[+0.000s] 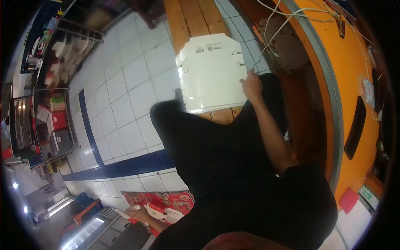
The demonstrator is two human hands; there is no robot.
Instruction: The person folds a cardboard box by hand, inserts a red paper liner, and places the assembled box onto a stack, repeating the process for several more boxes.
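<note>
A flat white cardboard sheet (212, 77) with cut corners, slots and small printing lies on a wooden bench (193, 18) in front of me. At its right edge is my right hand (252, 86), with the fingers bent in against the board. My left hand (141, 214) is low on the left, its fingers closed on a red-and-white carton (123, 214); part of the grip is too small to make out. Beside that hand are more red-and-white cartons (171, 215) on a red patterned cloth (181, 199).
My dark-clothed legs (208, 146) straddle the bench. On the right stands an orange counter (354, 75) with white cables (287, 14) hanging over it. Shelves with boxes (58, 121) line the left side, above a white tiled floor (121, 83).
</note>
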